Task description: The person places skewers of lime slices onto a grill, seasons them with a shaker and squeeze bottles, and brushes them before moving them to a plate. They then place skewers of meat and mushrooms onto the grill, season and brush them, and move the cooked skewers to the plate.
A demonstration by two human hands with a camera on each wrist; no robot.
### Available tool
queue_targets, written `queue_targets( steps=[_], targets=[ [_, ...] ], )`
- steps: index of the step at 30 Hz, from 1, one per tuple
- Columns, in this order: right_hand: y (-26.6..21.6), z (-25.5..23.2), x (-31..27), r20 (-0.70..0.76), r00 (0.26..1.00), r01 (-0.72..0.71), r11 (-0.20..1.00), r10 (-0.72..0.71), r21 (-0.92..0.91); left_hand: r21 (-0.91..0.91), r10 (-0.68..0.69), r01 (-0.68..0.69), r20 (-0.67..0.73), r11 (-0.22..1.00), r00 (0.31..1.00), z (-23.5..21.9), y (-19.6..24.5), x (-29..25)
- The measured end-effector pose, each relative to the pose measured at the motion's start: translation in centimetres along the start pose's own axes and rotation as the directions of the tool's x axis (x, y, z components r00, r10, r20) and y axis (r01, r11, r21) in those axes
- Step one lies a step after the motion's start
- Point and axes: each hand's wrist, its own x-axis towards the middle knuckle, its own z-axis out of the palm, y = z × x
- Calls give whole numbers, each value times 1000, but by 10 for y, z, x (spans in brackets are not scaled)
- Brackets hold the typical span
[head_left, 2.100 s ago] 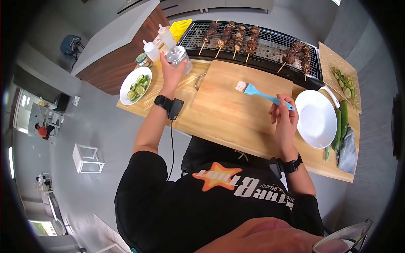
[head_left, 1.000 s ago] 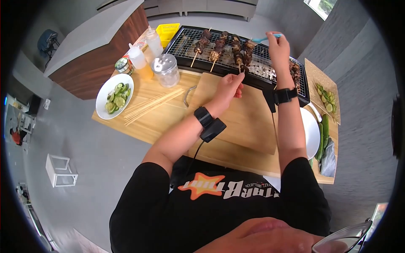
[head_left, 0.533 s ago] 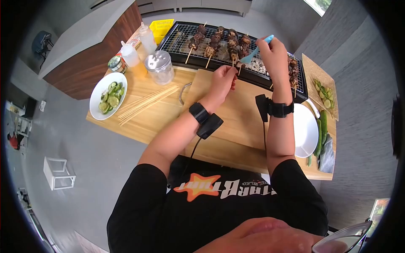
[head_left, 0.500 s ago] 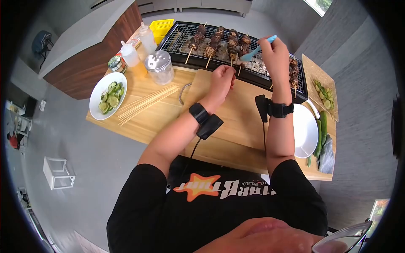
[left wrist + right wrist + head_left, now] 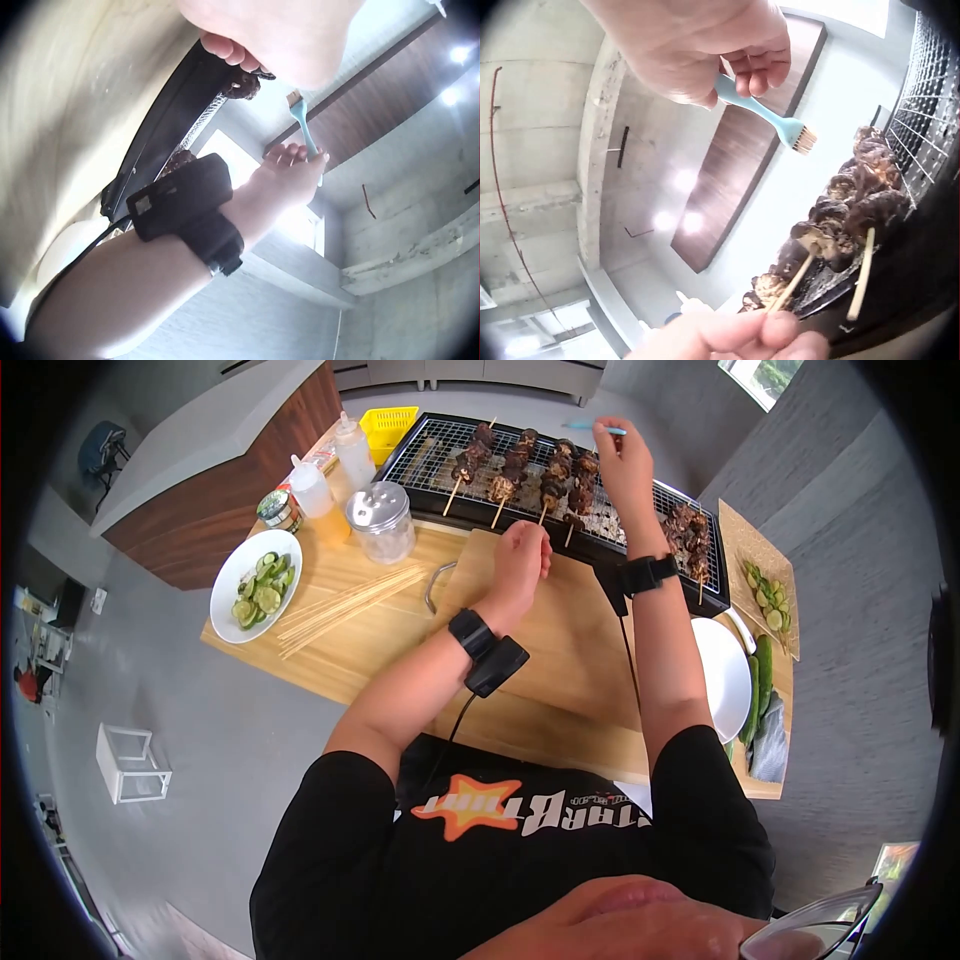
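Blue and likely light, the brush [image 5: 761, 112] is gripped where it should be, by its handle, in the right hand [image 5: 627, 472] above the grill [image 5: 425, 465], while the left hand [image 5: 518, 565], how tightly I can't quite see, pinches a skewer [image 5: 556, 478] by its thin, probably snappable stick.

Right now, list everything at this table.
Wire grill: one, black, far edge
Chunky skewers: several, brown, on grill
Slim brush: one, blue, over grill
Flat boards: two, tan, centre, far right
Nozzled bottles: two, translucent, left
Lidded jar: one, clear, left
Round tub: one, green, left
Plastic basket: one, yellow, left
Oval dishes: two, white, either side
Slices: many, green, left dish, far right board
Thin sticks: many, pale, left
Long cucumbers: two, green, right
Crumpled cloth: one, grey, right
Left hand: one, pinching skewer
Right hand: one, holding brush
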Motion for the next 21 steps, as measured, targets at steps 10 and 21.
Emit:
queue_targets(
  steps=[10, 21],
  targets=[
    [-30, -24, 19, 86, 983, -154, 984, 162, -91, -34, -59, 59, 9, 998, 998, 0, 2, -3],
    [-39, -25, 27, 239, 956, -123, 974, 168, -193, -10, -152, 153, 71, 988, 986, 1, 2, -1]
  ],
)
